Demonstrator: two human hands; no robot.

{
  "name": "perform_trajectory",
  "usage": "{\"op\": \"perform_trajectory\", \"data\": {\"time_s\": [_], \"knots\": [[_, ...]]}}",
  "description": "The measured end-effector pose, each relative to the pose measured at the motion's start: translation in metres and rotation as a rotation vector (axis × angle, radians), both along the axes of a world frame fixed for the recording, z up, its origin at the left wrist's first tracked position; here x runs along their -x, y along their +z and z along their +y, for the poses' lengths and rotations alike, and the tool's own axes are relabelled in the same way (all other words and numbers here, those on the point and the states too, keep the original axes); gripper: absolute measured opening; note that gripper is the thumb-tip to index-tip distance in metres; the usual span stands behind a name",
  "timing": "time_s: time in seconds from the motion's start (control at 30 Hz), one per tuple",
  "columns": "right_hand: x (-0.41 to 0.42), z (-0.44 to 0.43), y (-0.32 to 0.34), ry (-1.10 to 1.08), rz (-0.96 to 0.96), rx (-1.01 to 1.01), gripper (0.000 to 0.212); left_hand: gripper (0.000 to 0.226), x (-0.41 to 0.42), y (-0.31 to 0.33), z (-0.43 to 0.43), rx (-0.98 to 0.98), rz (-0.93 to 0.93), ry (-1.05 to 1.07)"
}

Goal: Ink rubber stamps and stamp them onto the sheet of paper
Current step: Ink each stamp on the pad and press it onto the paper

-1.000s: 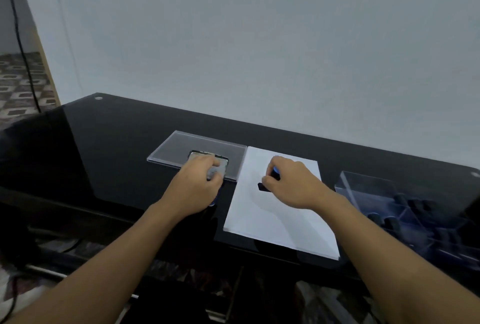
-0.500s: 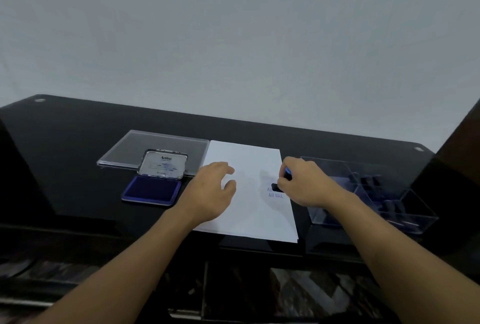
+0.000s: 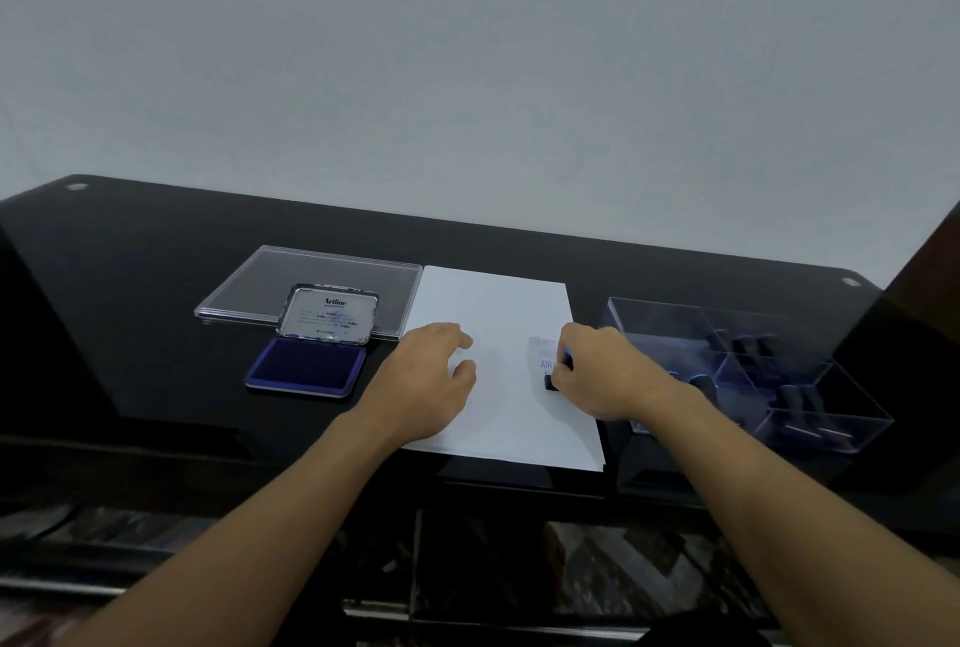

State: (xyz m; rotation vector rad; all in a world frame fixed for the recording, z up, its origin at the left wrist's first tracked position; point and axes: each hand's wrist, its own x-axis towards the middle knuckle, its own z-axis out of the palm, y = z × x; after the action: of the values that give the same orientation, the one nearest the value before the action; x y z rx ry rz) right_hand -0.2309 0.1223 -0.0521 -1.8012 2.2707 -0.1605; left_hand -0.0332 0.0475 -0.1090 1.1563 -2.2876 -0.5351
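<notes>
So the right hand [image 3: 597,376] is pinched shut on a small rubber stamp [image 3: 557,376] with a blue top, and it's pressed down on the right side of the sheet of paper [image 3: 493,314] — looks like mid-stamp to me. A few blue prints [image 3: 545,358] sit just above it in a column; one reads "AIR" something, the fainter ones I can't read. The left hand [image 3: 426,381] lies loose on the paper's left half, fingers spread, gripping nothing, probably just keeping the sheet from sliding.

The thing that matters for the next move: the open ink pad [image 3: 306,368] is off to the left, past the paper's left edge, lid tipped up behind it against a clear plastic cover [image 3: 311,277]. So the stamp hand is the far one — re-inking means reaching across the whole sheet and over the left hand. The clear tray of spare stamps [image 3: 748,366] sits just right of the paper, right beside that hand, so swapping stamps would be the shorter trip.
</notes>
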Motion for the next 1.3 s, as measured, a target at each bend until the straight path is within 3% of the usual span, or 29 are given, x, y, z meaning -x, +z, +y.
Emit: {"op": "perform_trajectory", "data": {"time_s": [0.9, 1.07, 1.3], "knots": [[0.000, -0.002, 0.006, 0.022, -0.031, -0.108, 0.009, 0.036, -0.003, -0.001, 0.001, 0.030, 0.021, -0.017], [0.002, -0.010, 0.025, 0.001, -0.091, 0.001, 0.020, 0.035, -0.017, 0.016, -0.003, 0.073, 0.071, 0.014], [-0.023, -0.027, 0.062, 0.076, -0.137, 0.170, 0.010, 0.030, -0.068, 0.036, -0.019, 0.098, 0.090, 0.122]]}}
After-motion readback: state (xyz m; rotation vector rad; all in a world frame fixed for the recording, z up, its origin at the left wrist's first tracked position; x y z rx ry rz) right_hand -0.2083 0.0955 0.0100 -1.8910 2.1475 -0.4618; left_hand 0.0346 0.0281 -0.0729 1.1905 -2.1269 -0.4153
